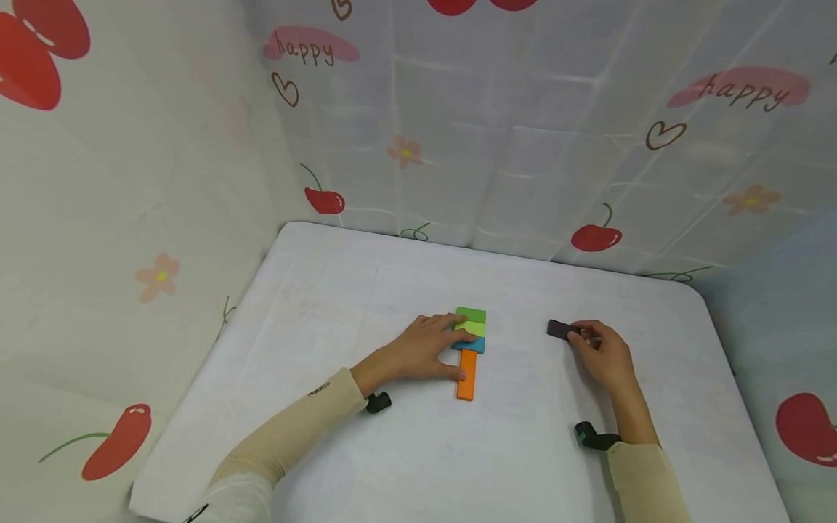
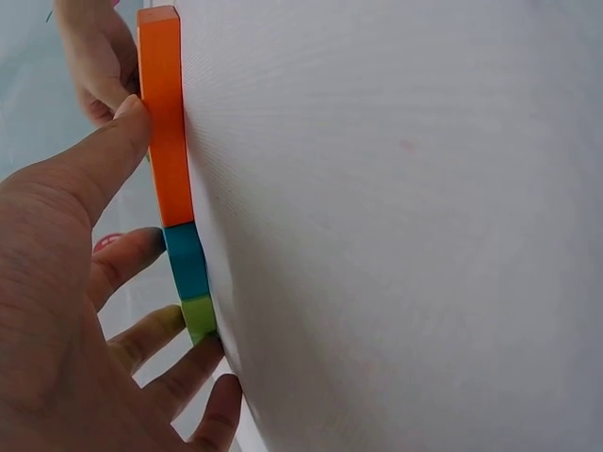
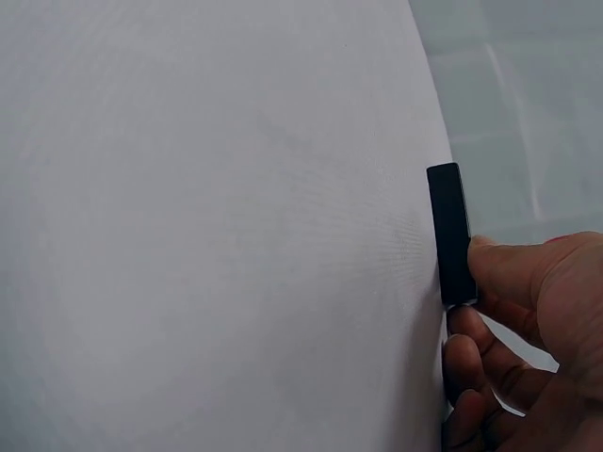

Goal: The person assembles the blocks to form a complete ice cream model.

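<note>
No containers in view, just flat blocks on a white table (image 1: pixel 340 305). Left hand (image 1: pixel 425 352) lies flat w/ fingers spread, resting on the table beside a row of 4 blocks: thumb tip touches the side of the orange block (image 1: pixel 467 374), which sits nearest the wrist end; fingertips touch the blue block (image 1: pixel 472 345) and the light green block (image 1: pixel 474 328) just beyond it. Dark green block (image 1: pixel 472 314) sits past the fingertips at the far end of the row, touching the light green 1. Left wrist view shows the same: thumb against orange, fingers along blue and light green. Right hand (image 1: pixel 604 352), well apart to the right of the row, pinches the near end of a black block (image 1: pixel 561 330) btwn thumb and fingers; the block pokes out leftward from the fingertips and lies on the table. Table has rounded corners. Around it hang white curtains (image 1: pixel 497 123) printed w/ red cherries, pink flowers, hearts and "happy".
</note>
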Demonstrator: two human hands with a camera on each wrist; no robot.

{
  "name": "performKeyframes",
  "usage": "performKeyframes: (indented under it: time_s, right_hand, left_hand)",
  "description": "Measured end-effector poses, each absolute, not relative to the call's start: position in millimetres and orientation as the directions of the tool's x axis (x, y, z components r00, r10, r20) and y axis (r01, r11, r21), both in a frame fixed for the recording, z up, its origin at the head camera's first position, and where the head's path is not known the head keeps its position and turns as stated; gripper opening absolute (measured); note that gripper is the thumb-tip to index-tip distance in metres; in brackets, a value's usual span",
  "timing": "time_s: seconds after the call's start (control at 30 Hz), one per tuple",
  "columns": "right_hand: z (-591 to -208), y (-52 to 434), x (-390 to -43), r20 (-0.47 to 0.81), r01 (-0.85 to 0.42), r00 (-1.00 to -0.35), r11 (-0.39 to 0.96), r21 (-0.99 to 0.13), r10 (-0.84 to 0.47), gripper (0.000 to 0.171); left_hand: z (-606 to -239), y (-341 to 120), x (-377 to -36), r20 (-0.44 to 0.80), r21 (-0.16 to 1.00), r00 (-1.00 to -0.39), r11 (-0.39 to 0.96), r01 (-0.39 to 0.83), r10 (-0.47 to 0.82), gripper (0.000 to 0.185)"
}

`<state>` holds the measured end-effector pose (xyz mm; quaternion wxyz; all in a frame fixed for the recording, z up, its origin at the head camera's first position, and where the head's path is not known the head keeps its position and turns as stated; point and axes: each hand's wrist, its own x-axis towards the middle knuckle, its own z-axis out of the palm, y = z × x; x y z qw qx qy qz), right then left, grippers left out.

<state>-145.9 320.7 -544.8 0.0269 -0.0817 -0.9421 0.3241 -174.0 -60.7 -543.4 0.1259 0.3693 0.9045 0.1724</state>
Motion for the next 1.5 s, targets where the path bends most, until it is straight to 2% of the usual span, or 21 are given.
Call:
performKeyframes:
  time_s: [0.53, 1.1, 1.5]
  right_hand:
    - [-548.4, 313.6, -157.7, 0.020, 0.101, -0.989, 0.780, -0.618, 0.143, 0.034]
    - [-545.0, 299.0, -167.5, -0.031, 0.118, -0.992, 0.777, -0.618, 0.126, 0.034]
    - [-546.8, 290.1, -171.8, -0.003, 0.066, -0.997, 0.771, -0.633, 0.083, 0.033]
  left_hand:
    - [-542.1, -61.1, -174.1, -0.109, 0.412, -0.696, 0.669, 0.618, 0.710, 0.077]
    - [-542.7, -60.9, -173.2, -0.104, 0.403, -0.694, 0.668, 0.626, 0.713, 0.075]
    - [-543.9, -61.6, -172.7, -0.100, 0.394, -0.693, 0.668, 0.631, 0.714, 0.077]
